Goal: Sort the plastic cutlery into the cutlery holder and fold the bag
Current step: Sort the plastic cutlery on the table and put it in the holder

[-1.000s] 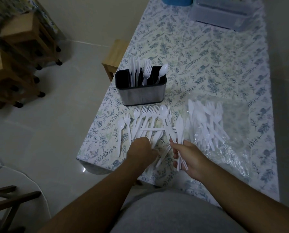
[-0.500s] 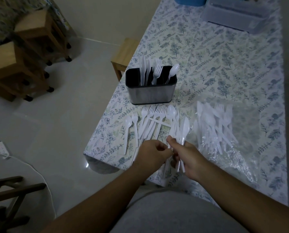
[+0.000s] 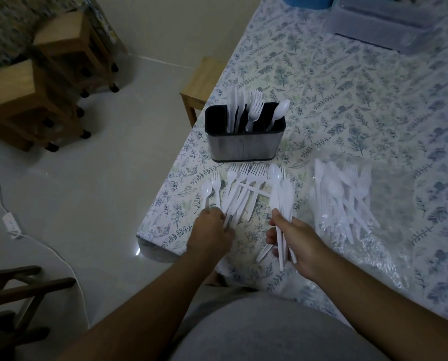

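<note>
left hand moved left off bundle | right hand grips cutlery bundle

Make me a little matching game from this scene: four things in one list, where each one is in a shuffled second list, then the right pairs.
Things:
1. steel cutlery holder with black insert
2. clear plastic bag
3. bundle of white plastic cutlery
4. loose white plastic forks

Places:
A. lying flat on the table, right of the loose pile
B. gripped in the right hand
C. standing upright beyond the loose pile
D. spread on the floral tablecloth by the left hand

Pairs: 1-C, 2-A, 3-B, 4-D
</note>
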